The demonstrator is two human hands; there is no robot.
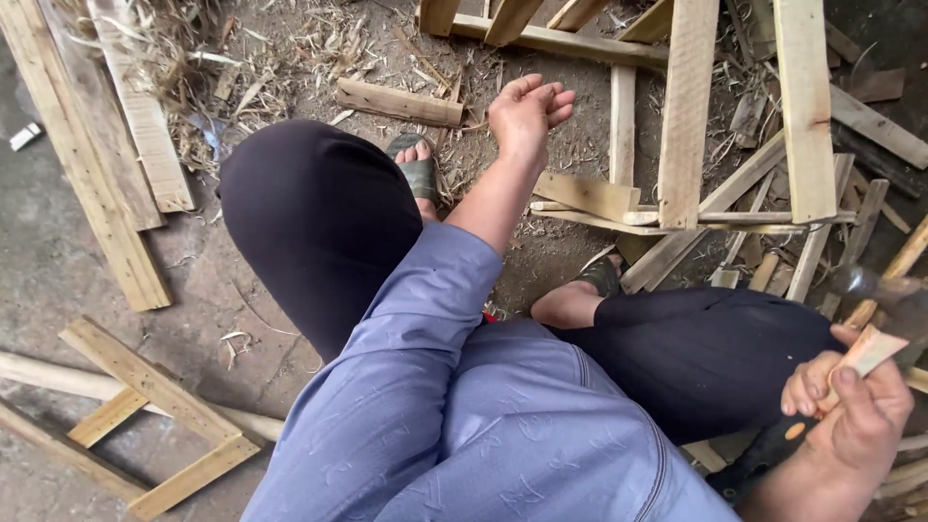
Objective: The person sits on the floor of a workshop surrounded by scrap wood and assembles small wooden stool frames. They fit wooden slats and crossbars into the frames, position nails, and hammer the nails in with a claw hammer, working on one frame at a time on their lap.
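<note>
A: Head view first: where are the 2 hands?

B: The left hand (527, 111) reaches out toward 12 o'clock with the palm up and the fingers loosely curled and apart, clamped on nothing. It hangs over the dirt floor (58, 261), near a short pale wooden offcut block (398, 101) lying at its 9 o'clock.

A: And the right hand?

B: The right hand (855, 411) sits low at 4 o'clock, fingers wrapped tight around the pale wooden handle of a hammer (870, 324), whose dark metal head shows blurred just above it.

A: What lies about them?

B: A rough pale wooden slat frame (686, 116) spreads at 1 o'clock, just beside the left hand. A smaller frame of nailed pale wooden strips (145, 387) lies at 8 o'clock, well apart. Long pale planks (116, 193) rest at 10 o'clock beside straw-like shavings (222, 58).
</note>
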